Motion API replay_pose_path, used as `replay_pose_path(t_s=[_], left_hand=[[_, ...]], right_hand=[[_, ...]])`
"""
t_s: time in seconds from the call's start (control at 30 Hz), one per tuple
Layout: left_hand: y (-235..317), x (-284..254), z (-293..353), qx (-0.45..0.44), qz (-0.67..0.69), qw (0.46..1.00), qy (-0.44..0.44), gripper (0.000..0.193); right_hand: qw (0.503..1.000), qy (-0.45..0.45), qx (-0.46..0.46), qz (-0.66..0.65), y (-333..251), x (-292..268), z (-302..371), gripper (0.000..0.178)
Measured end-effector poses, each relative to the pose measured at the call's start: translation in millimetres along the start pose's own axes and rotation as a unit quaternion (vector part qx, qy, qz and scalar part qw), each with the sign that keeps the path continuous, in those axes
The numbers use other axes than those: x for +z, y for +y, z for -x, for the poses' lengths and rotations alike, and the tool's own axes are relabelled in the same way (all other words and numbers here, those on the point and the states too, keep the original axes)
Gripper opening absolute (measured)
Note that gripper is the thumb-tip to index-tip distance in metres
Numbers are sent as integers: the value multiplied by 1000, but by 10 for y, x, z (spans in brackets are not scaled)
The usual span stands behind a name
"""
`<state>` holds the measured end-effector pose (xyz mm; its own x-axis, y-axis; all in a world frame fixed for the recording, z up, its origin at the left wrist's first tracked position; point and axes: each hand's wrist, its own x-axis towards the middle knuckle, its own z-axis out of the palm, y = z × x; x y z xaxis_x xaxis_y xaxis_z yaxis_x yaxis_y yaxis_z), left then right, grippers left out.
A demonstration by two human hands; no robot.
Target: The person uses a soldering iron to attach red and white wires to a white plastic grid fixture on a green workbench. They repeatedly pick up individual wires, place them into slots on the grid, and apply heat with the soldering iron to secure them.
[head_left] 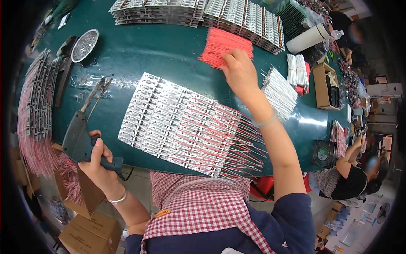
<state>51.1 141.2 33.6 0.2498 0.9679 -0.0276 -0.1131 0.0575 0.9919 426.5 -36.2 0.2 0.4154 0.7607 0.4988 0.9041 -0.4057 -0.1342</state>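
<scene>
My left hand (100,163) grips the handle of a dark grey soldering gun (76,135), its metal tip pointing up and away over the table. At the far middle, my right hand (241,70) reaches into a pile of red wires (222,44), fingers bent and pressed onto the wires at its near right edge. How many wires they pinch is hidden. Between my hands lies a silvery panel of small circuit boards (156,114). Red and white wires (249,148) run across its right part and stick out past its right edge. White wires (280,93) lie loose beside my right forearm.
Stacked board panels (245,21) stand at the back. Wired panels (36,101) are piled at the left near a metal bowl (85,45). At right are a white bottle (308,38), a cardboard box (323,86) and a small fan (324,153). Co-workers sit farther right.
</scene>
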Motion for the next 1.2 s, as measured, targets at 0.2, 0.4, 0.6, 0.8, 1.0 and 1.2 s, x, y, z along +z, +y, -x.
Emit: replay_pose_path(t_s=[0.2, 0.4, 0.6, 0.8, 1.0, 1.2], left_hand=[[53, -3, 115, 2, 13, 999, 46, 23], [36, 106, 65, 151, -125, 980, -18, 14], [21, 52, -313, 79, -45, 995, -51, 15], [49, 78, -378, 27, 16, 998, -57, 18], [-82, 40, -230, 132, -62, 987, -61, 9], [116, 155, -71, 1, 18, 999, -37, 24]], right_hand=[[996, 15, 3, 85, 163, 415, -138, 5], [992, 75, 54, 89, 217, 814, -63, 9], [991, 68, 31, 110, 86, 855, -175, 10], [987, 40, -68, 142, 155, 622, -355, 12], [982, -75, -133, 115, -275, -27, -684, 10], [920, -252, -232, 190, -661, -84, -743, 4]])
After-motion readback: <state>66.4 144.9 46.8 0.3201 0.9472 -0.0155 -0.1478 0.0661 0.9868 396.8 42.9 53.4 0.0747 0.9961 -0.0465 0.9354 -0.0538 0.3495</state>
